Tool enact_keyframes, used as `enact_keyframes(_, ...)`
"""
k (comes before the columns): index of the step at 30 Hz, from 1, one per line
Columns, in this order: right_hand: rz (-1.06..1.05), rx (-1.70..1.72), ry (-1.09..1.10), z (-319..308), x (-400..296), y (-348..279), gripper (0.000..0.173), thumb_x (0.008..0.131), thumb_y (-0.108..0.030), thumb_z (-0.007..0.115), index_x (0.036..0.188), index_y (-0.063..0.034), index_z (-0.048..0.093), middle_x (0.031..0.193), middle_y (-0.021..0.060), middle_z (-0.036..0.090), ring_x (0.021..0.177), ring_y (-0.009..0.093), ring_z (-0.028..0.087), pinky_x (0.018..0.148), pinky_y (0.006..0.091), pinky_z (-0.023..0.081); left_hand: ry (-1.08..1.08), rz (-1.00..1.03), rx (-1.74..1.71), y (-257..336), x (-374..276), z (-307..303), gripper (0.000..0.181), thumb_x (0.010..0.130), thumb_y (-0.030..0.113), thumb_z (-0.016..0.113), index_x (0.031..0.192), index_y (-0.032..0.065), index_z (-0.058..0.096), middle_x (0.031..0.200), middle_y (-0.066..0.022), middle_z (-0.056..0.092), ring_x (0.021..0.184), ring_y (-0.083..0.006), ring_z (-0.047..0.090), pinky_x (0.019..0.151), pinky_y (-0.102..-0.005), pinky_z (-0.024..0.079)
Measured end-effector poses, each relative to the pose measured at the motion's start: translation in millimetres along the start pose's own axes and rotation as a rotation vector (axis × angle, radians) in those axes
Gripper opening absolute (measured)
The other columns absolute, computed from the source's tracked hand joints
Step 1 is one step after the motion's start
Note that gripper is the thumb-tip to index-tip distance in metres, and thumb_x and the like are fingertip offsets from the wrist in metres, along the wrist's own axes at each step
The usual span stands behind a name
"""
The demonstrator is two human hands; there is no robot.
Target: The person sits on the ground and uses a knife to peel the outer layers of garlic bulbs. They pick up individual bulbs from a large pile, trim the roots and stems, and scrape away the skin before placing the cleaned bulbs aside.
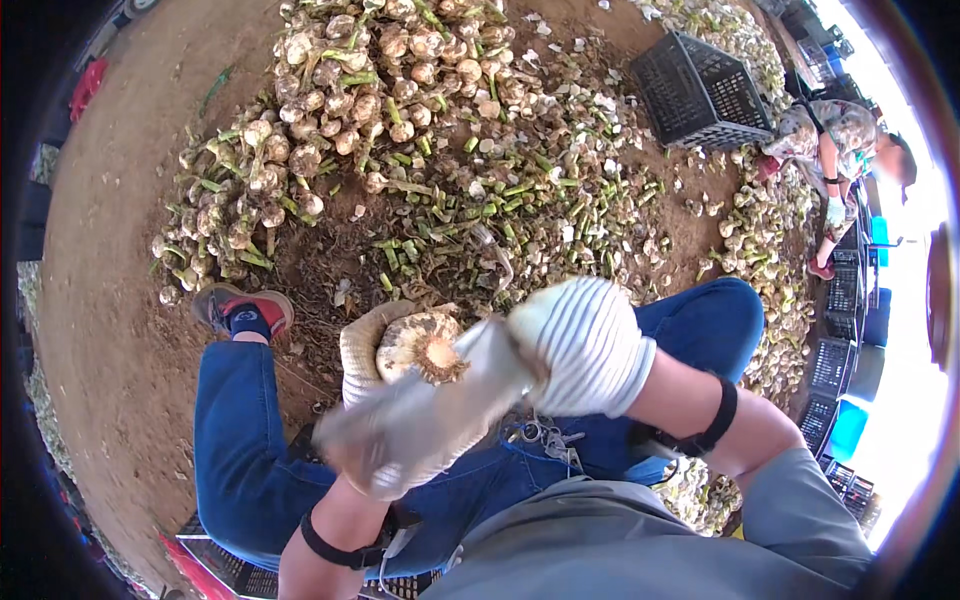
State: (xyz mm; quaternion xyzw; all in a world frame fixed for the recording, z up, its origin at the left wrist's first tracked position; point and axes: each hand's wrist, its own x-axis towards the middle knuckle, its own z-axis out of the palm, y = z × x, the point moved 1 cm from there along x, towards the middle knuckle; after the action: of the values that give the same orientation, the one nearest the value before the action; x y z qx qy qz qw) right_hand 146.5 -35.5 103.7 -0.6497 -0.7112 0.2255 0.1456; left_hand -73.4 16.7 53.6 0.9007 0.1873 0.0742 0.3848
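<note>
My left hand (364,356), in a striped knit glove, holds a large garlic bulb (420,341). Its root end faces up and shows a pale, trimmed patch with a fringe of short roots. In my right hand (581,349), gloved the same way, is a broad-bladed knife (442,405). The blade is blurred by motion and crosses over my left wrist, hiding part of that glove. Its upper edge lies close to the bulb's root end; whether they touch, I cannot tell. Beyond my hands lie cut green garlic stalks (517,202) and dry skins.
A heap of garlic bulbs (360,90) with stems lies ahead. A black plastic crate (697,94) stands at the upper right. Another person (832,142) sits near a second garlic pile (765,232). Stacked crates (832,367) line the right side. Keys (555,442) hang at my waist.
</note>
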Motion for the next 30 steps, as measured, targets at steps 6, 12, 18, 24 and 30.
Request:
enact_keyframes(6, 0.343, 0.063, 0.240, 1.8, -13.5, 41.8, 0.009, 0.066, -0.012, 0.062, 0.066, -0.0089, 0.053, 0.056, 0.0121, 0.053, 0.053, 0.031, 0.057, 0.051, 0.0370, 0.046, 0.533, -0.206, -0.607, 32.9, 33.4, -3.9, 0.068, 0.067, 0.023, 0.081, 0.119, 0.0052, 0.042, 0.102, -0.0091, 0.057, 0.094, -0.0166, 0.059, 0.079, -0.0342, 0.051)
enact_keyframes(12, 0.121, 0.234, 0.051, 4.7, -28.3, 10.3, 0.013, 0.062, -0.015, 0.063, 0.063, -0.0088, 0.051, 0.056, 0.0101, 0.050, 0.054, 0.032, 0.055, 0.050, 0.0392, 0.044, 0.430, -0.257, -0.575, 27.7, 36.0, -12.6, 0.043, 0.080, 0.014, 0.069, 0.116, 0.0003, 0.049, 0.105, -0.0113, 0.057, 0.093, -0.0193, 0.060, 0.084, -0.0358, 0.050)
enact_keyframes(18, -0.007, 0.229, -0.108, -1.9, -23.4, -11.5, 0.016, 0.062, -0.021, 0.064, 0.069, -0.0108, 0.054, 0.062, 0.0108, 0.053, 0.060, 0.034, 0.057, 0.054, 0.0439, 0.045, 0.667, -0.502, -1.495, 17.1, 31.9, 10.5, 0.030, 0.092, 0.021, 0.055, 0.114, 0.0009, 0.051, 0.107, -0.0124, 0.056, 0.093, -0.0220, 0.061, 0.084, -0.0351, 0.051)
enact_keyframes(24, -0.058, 0.255, -0.106, 0.3, -17.0, -18.9, 0.018, 0.062, -0.022, 0.065, 0.070, -0.0109, 0.054, 0.062, 0.0114, 0.053, 0.058, 0.034, 0.057, 0.053, 0.0449, 0.045, 0.688, -0.652, -1.681, 17.1, 33.9, 3.3, 0.029, 0.091, 0.028, 0.056, 0.108, 0.0045, 0.054, 0.100, -0.0108, 0.058, 0.091, -0.0212, 0.062, 0.079, -0.0361, 0.053)
enact_keyframes(30, -0.030, 0.130, 0.046, 14.0, -23.3, -8.8, 0.020, 0.061, -0.024, 0.066, 0.070, -0.0102, 0.054, 0.061, 0.0100, 0.053, 0.059, 0.033, 0.057, 0.053, 0.0436, 0.045, 0.679, -0.428, -1.185, 26.5, 32.4, 4.5, 0.032, 0.092, 0.022, 0.056, 0.118, 0.0041, 0.049, 0.108, -0.0096, 0.054, 0.096, -0.0178, 0.059, 0.083, -0.0342, 0.051)
